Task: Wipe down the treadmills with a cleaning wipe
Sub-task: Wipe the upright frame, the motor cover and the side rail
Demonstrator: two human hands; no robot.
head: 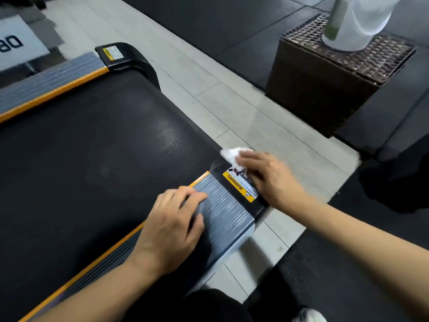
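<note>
The treadmill's black belt (97, 154) fills the left of the view, with grey ribbed side rails edged in orange. My right hand (267, 177) presses a crumpled white wipe (232, 155) onto the black rear end cap (216, 168), beside a yellow WARNING sticker (236, 185). Most of the wipe is hidden under my fingers. My left hand (171, 228) rests flat on the near grey side rail (227, 219), fingers spread towards the belt.
A dark wicker box (325, 89) stands on the light tiled floor (232, 101) to the right, with a white container (352, 22) on top. Black rubber mats (220, 24) lie beyond and to the right. My dark trouser leg and shoe show at the bottom.
</note>
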